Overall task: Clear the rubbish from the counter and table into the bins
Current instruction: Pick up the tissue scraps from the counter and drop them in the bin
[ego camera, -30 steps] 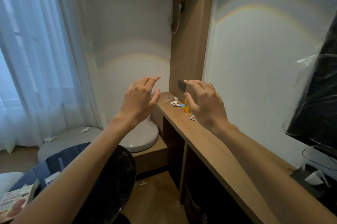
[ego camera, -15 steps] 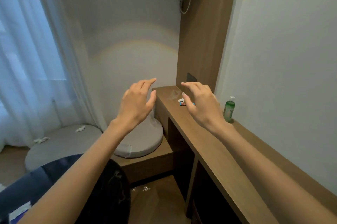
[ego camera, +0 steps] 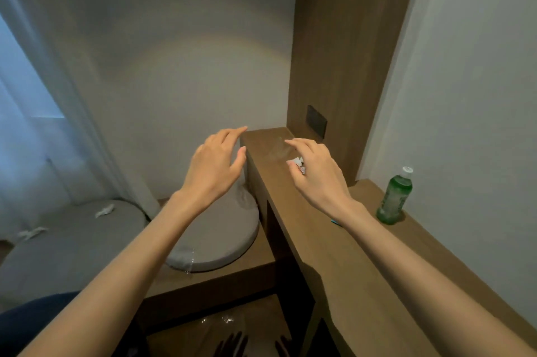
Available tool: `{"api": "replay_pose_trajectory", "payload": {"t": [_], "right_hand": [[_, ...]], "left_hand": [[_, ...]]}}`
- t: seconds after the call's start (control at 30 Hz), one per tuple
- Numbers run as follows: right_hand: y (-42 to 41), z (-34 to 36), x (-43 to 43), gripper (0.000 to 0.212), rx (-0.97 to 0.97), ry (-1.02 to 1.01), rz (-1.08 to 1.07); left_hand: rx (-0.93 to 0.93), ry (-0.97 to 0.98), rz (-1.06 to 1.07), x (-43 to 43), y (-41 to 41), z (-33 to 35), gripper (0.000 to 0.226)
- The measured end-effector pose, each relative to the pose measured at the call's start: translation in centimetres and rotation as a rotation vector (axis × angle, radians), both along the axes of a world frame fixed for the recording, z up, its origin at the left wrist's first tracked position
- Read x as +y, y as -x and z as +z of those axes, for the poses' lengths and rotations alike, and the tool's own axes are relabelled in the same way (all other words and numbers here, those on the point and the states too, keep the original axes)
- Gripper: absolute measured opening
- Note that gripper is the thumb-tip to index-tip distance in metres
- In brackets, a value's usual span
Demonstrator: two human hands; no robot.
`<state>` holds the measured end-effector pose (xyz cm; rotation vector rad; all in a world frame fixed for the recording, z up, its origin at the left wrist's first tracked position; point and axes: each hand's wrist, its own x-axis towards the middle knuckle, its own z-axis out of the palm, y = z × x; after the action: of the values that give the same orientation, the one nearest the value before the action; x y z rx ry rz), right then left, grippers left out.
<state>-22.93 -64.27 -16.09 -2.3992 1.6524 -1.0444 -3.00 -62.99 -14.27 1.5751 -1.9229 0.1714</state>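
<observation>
A narrow wooden counter [ego camera: 343, 255] runs along the right wall into the corner. My right hand [ego camera: 319, 173] hovers over its far end, fingers spread and empty. Small wrappers [ego camera: 299, 163] peek out beside its fingers; the rest of them is hidden under the hand. A crumpled clear plastic film [ego camera: 279, 149] lies just beyond, near the corner. My left hand [ego camera: 216, 165] is open too, held off the counter's left edge above a round grey cushion [ego camera: 226, 240]. A green plastic bottle [ego camera: 394, 198] with a white cap stands upright by the wall, right of my right forearm.
A dark wall plate [ego camera: 316, 120] sits on the wooden panel above the corner. A second grey cushion [ego camera: 64, 246] at the left carries crumpled white tissues [ego camera: 105, 210]. Clear plastic [ego camera: 218, 321] lies on the floor below. Sheer curtains [ego camera: 43, 124] hang at the left.
The view has closed in on the counter's far corner and tilted down. Both hands have reached forward, the right now over the wrappers. The green bottle has come into view.
</observation>
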Motion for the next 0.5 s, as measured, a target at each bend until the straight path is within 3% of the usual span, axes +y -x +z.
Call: {"api": "replay_pose_trajectory", "payload": {"t": [0.5], "right_hand": [[-2.9, -8.2, -25.6, 0.044, -0.011, -0.208, -0.058]], "left_hand": [[0.045, -0.205, -0.091, -26.5, -2.4, -8.4, 0.045]]}}
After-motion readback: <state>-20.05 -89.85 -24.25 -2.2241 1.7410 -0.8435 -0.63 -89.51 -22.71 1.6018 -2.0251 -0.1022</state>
